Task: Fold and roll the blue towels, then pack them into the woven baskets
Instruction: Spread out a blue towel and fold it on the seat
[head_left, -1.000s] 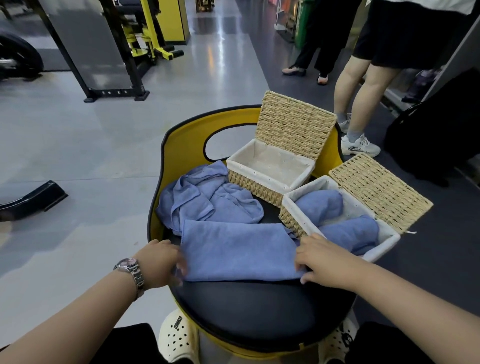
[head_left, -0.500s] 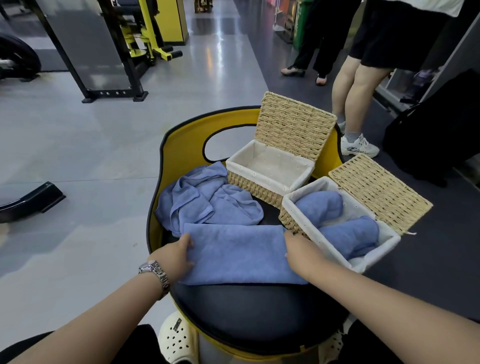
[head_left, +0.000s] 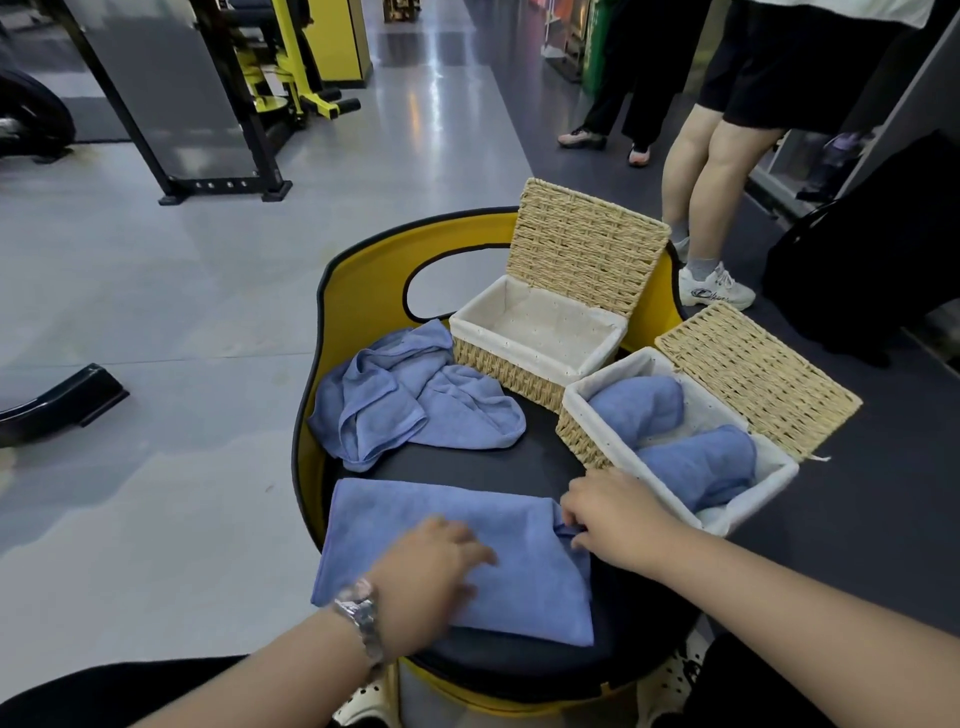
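A folded blue towel (head_left: 395, 525) lies flat on the black seat (head_left: 493, 467), near its front edge. My left hand (head_left: 431, 571) presses on the towel's middle with straight fingers. My right hand (head_left: 608, 514) pinches the towel's right end, where the cloth bunches. A crumpled blue towel (head_left: 400, 400) lies at the back left. The near woven basket (head_left: 587, 395) on the right holds two rolled blue towels (head_left: 696, 462). The far woven basket (head_left: 524, 358) holds only its white lining. Both lids stand open.
The seat has a yellow backrest (head_left: 363, 270) with a cut-out. A person's legs (head_left: 706, 171) stand beyond the baskets at the right. A black and yellow gym machine (head_left: 223, 104) stands at the back left. Grey floor lies to the left.
The folded towel has come toward the front of the seat, away from the crumpled one. My left hand moved onto its middle. My right hand now pinches its right end.
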